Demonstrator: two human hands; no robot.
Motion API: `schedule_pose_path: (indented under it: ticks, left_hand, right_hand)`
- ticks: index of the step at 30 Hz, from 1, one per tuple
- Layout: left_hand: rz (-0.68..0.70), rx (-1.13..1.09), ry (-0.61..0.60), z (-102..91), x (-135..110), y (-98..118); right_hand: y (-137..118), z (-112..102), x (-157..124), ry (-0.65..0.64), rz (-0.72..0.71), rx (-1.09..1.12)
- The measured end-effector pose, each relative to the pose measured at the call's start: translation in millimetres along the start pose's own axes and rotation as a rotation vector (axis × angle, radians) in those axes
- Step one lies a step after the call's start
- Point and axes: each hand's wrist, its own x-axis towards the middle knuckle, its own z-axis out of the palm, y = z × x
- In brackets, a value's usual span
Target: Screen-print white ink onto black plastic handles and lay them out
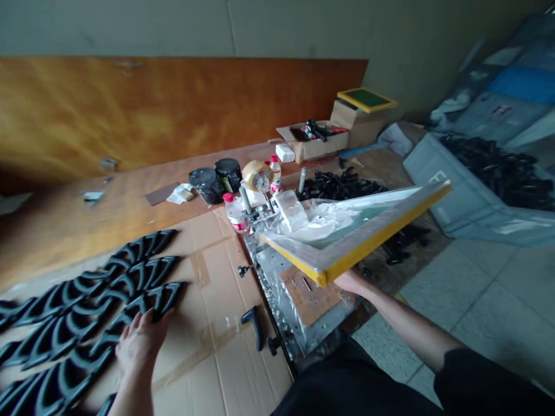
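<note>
My left hand [143,340] reaches over the cardboard at the left, its fingers bent against a black curved handle-like part [163,300] at the end of a row. Several rows of similar black parts [80,289] lie nested beside it. My right hand [350,281] is under a tilted yellow-edged printing screen [377,231]; the frame hides its fingers and anything in them. White paste smears the screen's mesh. Below the screen is a metal base plate [318,338] with a brown board [310,297] on it. One loose black part [254,328] lies on the cardboard between my hands.
A clamp [260,216] stands at the screen's far end. Bottles with red caps [236,214], black tubs [207,185] and a tape roll [257,175] sit behind. Black parts pile up beyond the screen [340,185] and fill a grey crate [459,196] at right.
</note>
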Motion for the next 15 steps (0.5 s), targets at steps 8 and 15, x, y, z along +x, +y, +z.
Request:
schedule_pose_path:
  ticks: [8,15]
  left_hand:
    - [-0.02,-0.229,0.187,-11.4,-71.5,89.4]
    - [-0.13,-0.683,0.054,-29.8,-173.9,196.9]
  right_hand:
    - [145.5,-45.8,3.3,0.204,0.41,-0.257]
    - [200.8,-35.0,25.2,0.147,0.344,-0.15]
